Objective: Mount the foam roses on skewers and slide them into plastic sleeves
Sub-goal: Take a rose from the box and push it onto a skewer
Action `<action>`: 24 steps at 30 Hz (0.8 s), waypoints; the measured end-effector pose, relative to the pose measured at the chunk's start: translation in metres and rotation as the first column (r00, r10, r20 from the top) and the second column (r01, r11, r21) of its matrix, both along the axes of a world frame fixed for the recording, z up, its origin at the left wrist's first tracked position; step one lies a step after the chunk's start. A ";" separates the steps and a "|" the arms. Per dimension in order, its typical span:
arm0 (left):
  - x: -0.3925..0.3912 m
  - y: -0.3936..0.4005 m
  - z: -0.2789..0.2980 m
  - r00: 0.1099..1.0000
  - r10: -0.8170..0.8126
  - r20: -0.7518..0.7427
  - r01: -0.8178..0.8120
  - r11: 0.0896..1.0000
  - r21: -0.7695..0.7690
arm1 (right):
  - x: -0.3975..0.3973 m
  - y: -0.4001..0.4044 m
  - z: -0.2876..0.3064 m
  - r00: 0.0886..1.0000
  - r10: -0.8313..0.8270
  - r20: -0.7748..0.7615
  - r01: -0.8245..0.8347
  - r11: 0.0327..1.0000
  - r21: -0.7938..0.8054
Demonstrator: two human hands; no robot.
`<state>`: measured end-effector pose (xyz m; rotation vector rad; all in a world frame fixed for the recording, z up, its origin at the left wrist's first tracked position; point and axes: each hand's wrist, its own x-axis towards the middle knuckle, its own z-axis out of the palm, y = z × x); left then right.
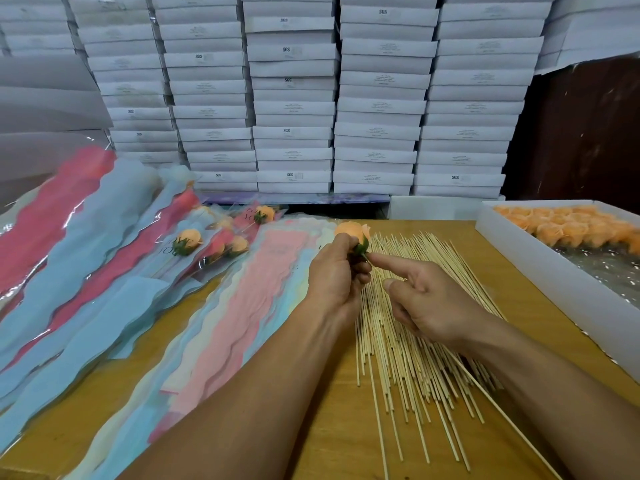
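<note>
- Left hand (334, 271) grips an orange foam rose (353, 233) by its green base, bloom pointing away, so the underside faces the other hand.
- Right hand (426, 299) has its index finger stretched to the rose's base, remaining fingers curled; it seems to hold one skewer (502, 414) that trails back along the forearm, probably guiding the tip in.
- Loose skewers (398, 341) lie fanned on the table (329, 427) directly beneath both hands, within easy reach.
- Empty plastic sleeves (242, 306) lie stacked to the left; finished sleeved roses (188, 240) lie beyond them.
- White tray of roses (554, 271) sits right; stacked boxes (294, 98) behind.
</note>
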<state>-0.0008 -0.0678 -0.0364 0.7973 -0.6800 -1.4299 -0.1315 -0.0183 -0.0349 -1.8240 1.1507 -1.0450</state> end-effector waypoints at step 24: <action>0.053 -0.005 0.094 -0.039 -0.026 0.999 0.240 0.970 0.035 | -0.026 -0.021 -0.005 0.948 -0.244 0.203 0.209 0.962 0.177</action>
